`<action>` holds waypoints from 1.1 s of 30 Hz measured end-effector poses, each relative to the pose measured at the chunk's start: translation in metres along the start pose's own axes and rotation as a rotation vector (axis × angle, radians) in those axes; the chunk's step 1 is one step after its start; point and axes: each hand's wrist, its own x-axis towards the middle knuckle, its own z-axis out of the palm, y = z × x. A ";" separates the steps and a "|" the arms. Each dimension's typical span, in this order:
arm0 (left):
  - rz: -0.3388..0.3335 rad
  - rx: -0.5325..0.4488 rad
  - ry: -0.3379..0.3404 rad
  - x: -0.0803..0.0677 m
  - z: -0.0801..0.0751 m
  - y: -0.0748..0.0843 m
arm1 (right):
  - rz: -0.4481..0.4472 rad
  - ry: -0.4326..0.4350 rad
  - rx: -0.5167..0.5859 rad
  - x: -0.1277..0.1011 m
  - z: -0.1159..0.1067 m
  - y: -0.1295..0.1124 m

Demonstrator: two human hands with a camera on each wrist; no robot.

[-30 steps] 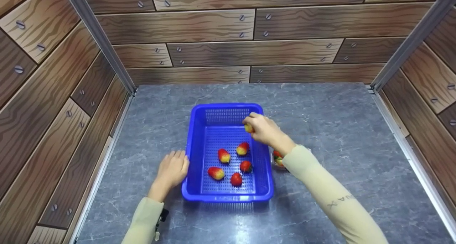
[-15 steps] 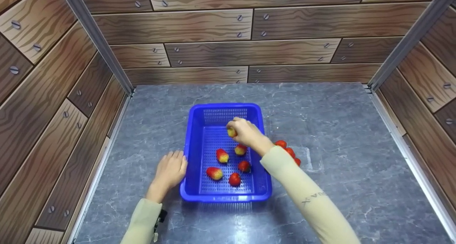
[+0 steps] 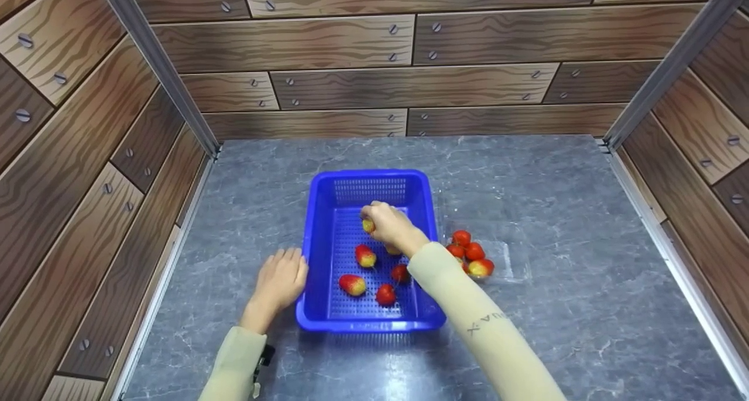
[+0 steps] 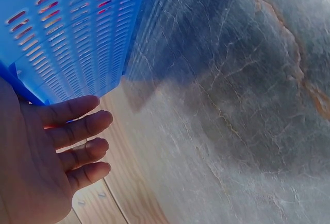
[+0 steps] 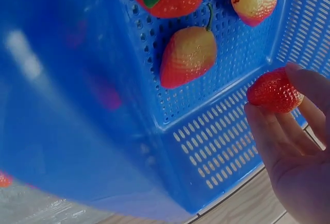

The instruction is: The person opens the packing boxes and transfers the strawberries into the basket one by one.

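From the head view, your right hand [image 3: 389,225] is inside the blue basket [image 3: 320,237], fingers curled round a strawberry [image 3: 368,225] over the far half of the floor. Five more strawberries [image 3: 366,256] lie loose on the perforated bottom nearer you. Your left hand [image 3: 281,281] lies with straight fingers against the basket's left wall, gripping nothing. On the bench [image 3: 573,225], just right of the basket, a small heap of berries [image 3: 471,254] sits on what looks like a clear tray.

The left wrist view shows only the flat palm [image 4: 36,157] with fingers stretched out by the slotted basket wall [image 4: 67,33]; whether they press it you cannot tell from here.

The right wrist view gives what the head view hides: the held berry [image 5: 274,91] is pinched between fingertips [image 5: 309,87] at its sides, red and dimpled, close above the basket's corner.

Judge it light, small and easily bruised, its skin a little slippery; hold it round the widest part with gentle pressure, not by the tip.
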 end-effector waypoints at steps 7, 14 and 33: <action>-0.010 -0.001 -0.011 0.001 -0.001 -0.001 | 0.028 0.000 0.023 0.007 0.011 -0.005; -0.024 -0.006 -0.031 0.001 0.000 -0.001 | 0.071 0.033 0.009 0.002 0.027 0.001; 0.015 0.003 0.017 0.000 0.000 0.000 | 0.073 -0.008 -0.020 -0.001 0.039 0.006</action>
